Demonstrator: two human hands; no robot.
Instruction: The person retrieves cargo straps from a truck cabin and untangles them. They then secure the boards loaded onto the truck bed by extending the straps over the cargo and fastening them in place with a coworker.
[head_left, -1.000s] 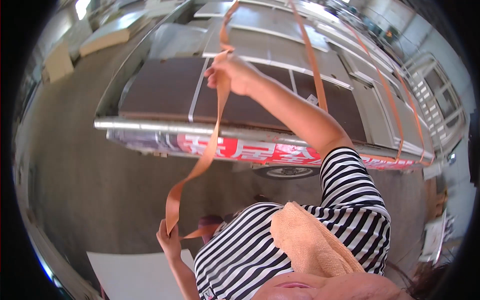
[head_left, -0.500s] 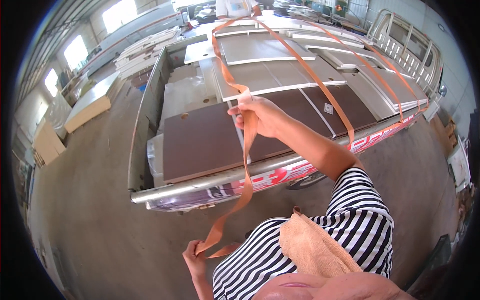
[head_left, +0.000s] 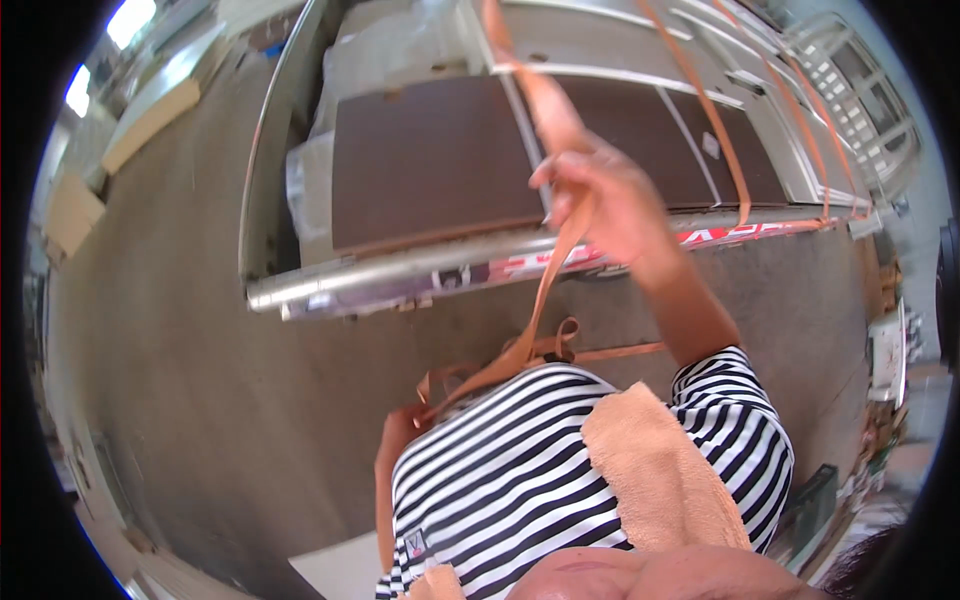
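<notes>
An orange strap [head_left: 556,270] comes down off the load on a truck bed, passes through my right hand and runs to my waist. My right hand [head_left: 612,195], a little blurred, is closed around the strap above the bed's side rail [head_left: 400,272]. Low at my left side, my left hand [head_left: 404,425] grips the slack end, its fingers partly hidden. Loose strap loops [head_left: 568,332] hang in front of my striped shirt. Beneath my right hand lies a dark brown panel [head_left: 430,160], crossed by a pale band.
More orange straps [head_left: 735,170] cross the stacked panels on the right and reach down to the rail. Clear plastic wrap [head_left: 375,75] covers pieces at the bed's left end. A pale stack of boards [head_left: 150,125] rests on the concrete floor [head_left: 190,330] at the left.
The view has tipped downward. My right hand has moved down the strap side toward the rail and me. My left hand has drawn in against my waist, with the strap less extended.
</notes>
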